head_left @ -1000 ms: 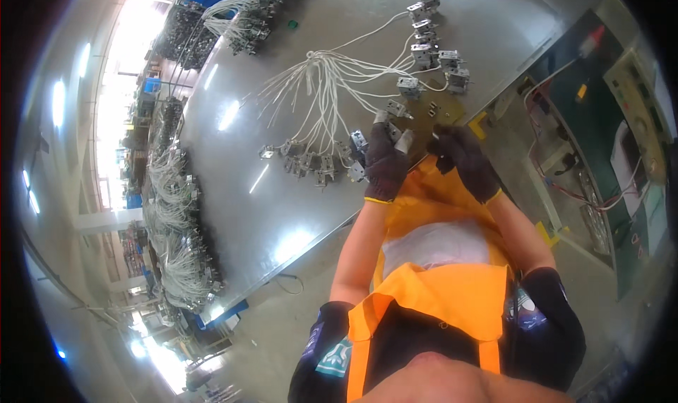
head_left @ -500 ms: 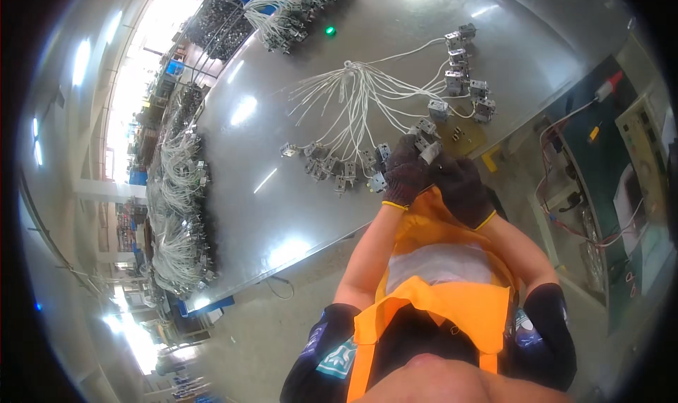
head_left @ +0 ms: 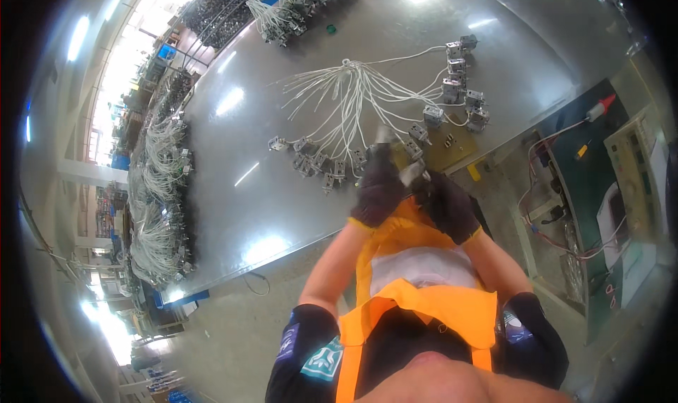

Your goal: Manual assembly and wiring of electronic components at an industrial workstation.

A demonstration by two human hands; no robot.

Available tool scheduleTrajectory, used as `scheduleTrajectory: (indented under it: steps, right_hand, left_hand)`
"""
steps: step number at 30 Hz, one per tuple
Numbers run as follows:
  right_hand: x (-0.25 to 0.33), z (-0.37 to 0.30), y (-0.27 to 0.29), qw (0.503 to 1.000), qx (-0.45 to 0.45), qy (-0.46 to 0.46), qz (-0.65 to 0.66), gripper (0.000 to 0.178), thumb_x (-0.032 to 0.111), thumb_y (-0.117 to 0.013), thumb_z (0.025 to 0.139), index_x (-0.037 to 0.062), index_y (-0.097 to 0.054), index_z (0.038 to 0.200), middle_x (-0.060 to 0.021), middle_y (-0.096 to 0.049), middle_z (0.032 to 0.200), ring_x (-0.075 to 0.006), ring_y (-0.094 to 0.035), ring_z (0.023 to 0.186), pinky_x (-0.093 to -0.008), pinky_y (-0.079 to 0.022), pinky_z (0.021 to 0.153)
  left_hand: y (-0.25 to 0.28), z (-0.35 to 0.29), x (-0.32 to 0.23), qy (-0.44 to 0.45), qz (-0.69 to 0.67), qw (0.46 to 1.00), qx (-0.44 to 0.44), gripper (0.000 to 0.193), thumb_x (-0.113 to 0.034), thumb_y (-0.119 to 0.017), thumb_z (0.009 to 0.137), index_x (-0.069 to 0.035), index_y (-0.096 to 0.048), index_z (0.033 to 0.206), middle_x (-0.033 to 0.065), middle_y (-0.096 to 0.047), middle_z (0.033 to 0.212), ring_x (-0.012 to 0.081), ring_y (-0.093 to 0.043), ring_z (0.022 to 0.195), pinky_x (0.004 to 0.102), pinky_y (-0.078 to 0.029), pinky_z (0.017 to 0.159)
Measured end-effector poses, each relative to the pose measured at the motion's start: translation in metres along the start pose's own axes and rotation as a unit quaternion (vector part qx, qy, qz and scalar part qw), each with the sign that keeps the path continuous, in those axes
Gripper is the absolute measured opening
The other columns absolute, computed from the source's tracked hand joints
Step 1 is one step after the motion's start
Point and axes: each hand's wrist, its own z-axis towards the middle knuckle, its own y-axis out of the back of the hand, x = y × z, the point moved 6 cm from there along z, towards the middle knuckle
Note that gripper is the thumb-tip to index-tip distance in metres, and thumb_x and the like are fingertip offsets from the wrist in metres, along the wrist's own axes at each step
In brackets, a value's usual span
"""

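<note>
My left hand (head_left: 381,188), in a dark glove with a yellow cuff, is at the table's near edge, fingers pointing away from me and blurred. A pale shape shows at its fingertips; I cannot tell what it is. Close on its right, my right hand (head_left: 450,207), gloved alike, has its fingers curled in. Between the hands is a pale grey piece (head_left: 412,172), partly hidden. Just beyond it lie small metal box-shaped parts (head_left: 418,133) on white wires. These wires (head_left: 347,75) fan out from one tied bundle, with more metal parts (head_left: 305,159) to the left.
The shiny metal table (head_left: 233,149) has piles of wired parts (head_left: 159,219) along its left edge and another pile (head_left: 296,15) at the far side. A yellowish plate (head_left: 455,145) with tiny brass-coloured pieces lies right of my hands. A green side bench (head_left: 600,262) holds cables and a red-tipped tool (head_left: 600,109).
My left hand has moved left, away from the metal parts, and its fingers now point forward. My right hand has shifted slightly left and nearer. The green light on the table has gone dark.
</note>
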Motion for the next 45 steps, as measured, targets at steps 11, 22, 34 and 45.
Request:
scheduleTrajectory:
  steps: [11,22,34,45]
  right_hand:
    - [-0.052,0.015,-0.082,0.605,0.167,0.233,-0.743,0.021,0.021,-0.054,0.097,0.0055,-0.064,0.107,-0.0118,-0.065,0.111,-0.0327,-0.063,0.099,-0.0436,-0.048,0.086]
    - [-0.102,0.028,-0.061,0.852,0.331,0.042,-0.403,0.033,0.024,-0.053,0.096,0.0047,-0.062,0.122,-0.0073,-0.066,0.116,-0.0187,-0.062,0.104,-0.0343,-0.051,0.088]
    - [0.177,0.051,0.020,0.679,-0.065,0.392,-0.617,0.024,0.020,-0.058,0.096,0.0031,-0.066,0.110,-0.0039,-0.068,0.100,-0.0109,-0.063,0.086,-0.0258,-0.053,0.080]
    - [0.138,-0.001,-0.002,0.825,-0.169,0.281,-0.460,0.025,0.026,-0.053,0.100,0.0051,-0.066,0.107,-0.0042,-0.068,0.090,-0.0078,-0.055,0.061,-0.0227,-0.046,0.057]
  left_hand:
    - [0.050,0.039,0.035,0.026,0.396,0.880,0.259,0.063,-0.044,-0.070,0.081,-0.004,-0.053,0.127,0.0208,-0.065,0.109,0.0396,-0.061,0.105,0.0454,-0.048,0.090]
    - [0.027,0.005,0.045,0.027,0.230,0.971,0.061,0.064,-0.026,-0.072,0.080,-0.003,-0.049,0.135,0.0195,-0.062,0.110,0.0329,-0.061,0.100,0.0396,-0.047,0.090]
    - [-0.011,-0.005,0.046,0.051,-0.297,0.953,0.009,0.058,-0.011,-0.067,0.085,0.000,-0.046,0.138,0.0064,-0.063,0.101,0.0134,-0.058,0.090,0.0274,-0.047,0.082]
    - [-0.024,0.003,0.036,-0.017,0.074,0.996,0.037,0.057,-0.011,-0.071,0.082,0.001,-0.050,0.134,0.0086,-0.063,0.103,0.0163,-0.060,0.091,0.0314,-0.050,0.083]
